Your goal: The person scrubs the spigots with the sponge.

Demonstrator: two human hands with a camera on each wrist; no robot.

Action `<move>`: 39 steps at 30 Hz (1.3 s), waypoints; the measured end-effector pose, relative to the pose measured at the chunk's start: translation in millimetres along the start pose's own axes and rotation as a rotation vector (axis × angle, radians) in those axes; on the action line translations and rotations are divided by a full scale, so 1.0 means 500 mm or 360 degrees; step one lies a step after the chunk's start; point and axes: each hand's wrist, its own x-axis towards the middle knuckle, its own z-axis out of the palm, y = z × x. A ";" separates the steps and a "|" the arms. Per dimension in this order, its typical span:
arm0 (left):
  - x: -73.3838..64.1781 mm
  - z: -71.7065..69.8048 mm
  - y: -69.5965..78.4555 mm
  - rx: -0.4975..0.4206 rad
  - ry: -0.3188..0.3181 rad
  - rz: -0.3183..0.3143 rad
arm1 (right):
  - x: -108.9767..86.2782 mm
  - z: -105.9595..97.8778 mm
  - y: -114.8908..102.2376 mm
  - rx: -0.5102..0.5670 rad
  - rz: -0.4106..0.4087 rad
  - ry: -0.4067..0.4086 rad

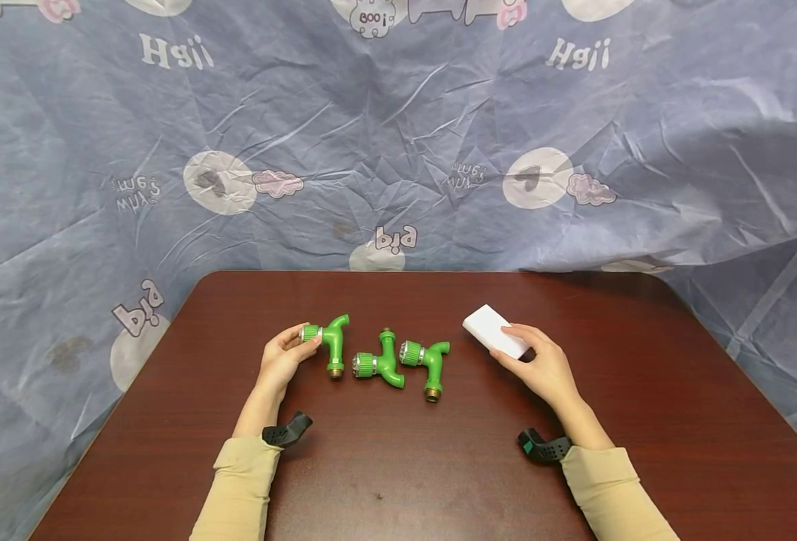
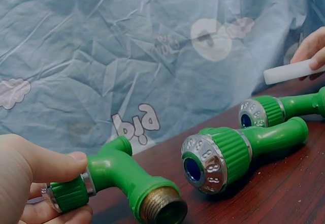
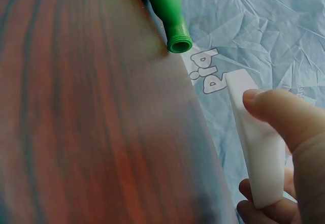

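My left hand (image 1: 282, 359) pinches the ribbed knob of a green faucet (image 1: 334, 342) between thumb and fingers. In the left wrist view, that faucet's threaded brass end (image 2: 163, 204) faces the camera. To its right, a second green faucet (image 1: 389, 364) lies on the table with its spout toward me. Beside it lies a third green faucet (image 1: 433, 364), brass end toward me. My right hand (image 1: 543, 364) grips a white sponge block (image 1: 493, 329) by its near right end, thumb on one face and fingers on the other, as the right wrist view shows.
The dark reddish-brown wooden table (image 1: 412, 466) has rounded far corners. Behind it hangs a wrinkled blue-grey cloth (image 1: 384, 135) with printed words and pale circles. Black straps (image 1: 287, 430) sit on both wrists below the hands.
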 end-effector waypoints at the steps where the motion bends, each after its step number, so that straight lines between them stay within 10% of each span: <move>1: 0.000 0.000 -0.001 0.0007 0.0001 -0.0004 | -0.001 0.001 0.001 0.0004 0.0006 -0.0004; 27: -0.006 0.013 -0.011 0.0387 0.0154 0.0099 | -0.014 0.014 0.019 -0.0125 0.0043 -0.0213; 39: -0.013 0.015 -0.021 0.0675 0.0407 0.0343 | -0.017 0.020 0.018 -0.0109 0.0021 -0.0206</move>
